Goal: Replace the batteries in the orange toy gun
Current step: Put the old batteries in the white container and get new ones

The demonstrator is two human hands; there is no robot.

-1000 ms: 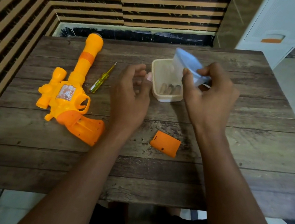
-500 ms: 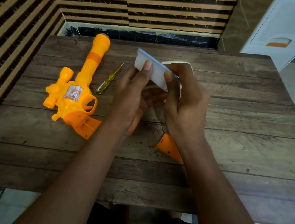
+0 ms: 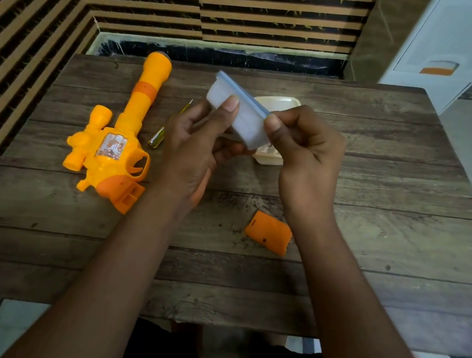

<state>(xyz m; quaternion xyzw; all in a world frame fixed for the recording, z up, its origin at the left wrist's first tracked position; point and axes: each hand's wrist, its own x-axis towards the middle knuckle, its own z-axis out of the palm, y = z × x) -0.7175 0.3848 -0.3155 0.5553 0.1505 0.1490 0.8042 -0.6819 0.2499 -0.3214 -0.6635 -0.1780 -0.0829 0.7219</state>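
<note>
The orange toy gun (image 3: pixel 113 151) lies on its side at the table's left, its grip's battery bay open. Its orange battery cover (image 3: pixel 269 232) lies loose between my forearms. I hold a small translucent white box with a blue lid (image 3: pixel 240 110) tilted above the table. My left hand (image 3: pixel 193 146) grips its left end and my right hand (image 3: pixel 305 156) pinches its right end. Behind it sits an open cream box (image 3: pixel 280 101), mostly hidden, so I cannot see what is inside.
A yellow-handled screwdriver (image 3: pixel 156 139) lies between the gun and my left hand, partly covered. The wooden table (image 3: pixel 376 235) stands against a striped wall. A white cabinet (image 3: pixel 446 52) stands at the back right.
My right hand brought the blue-lidded box from above the cream box toward the left. My left hand rose and took hold of its other end.
</note>
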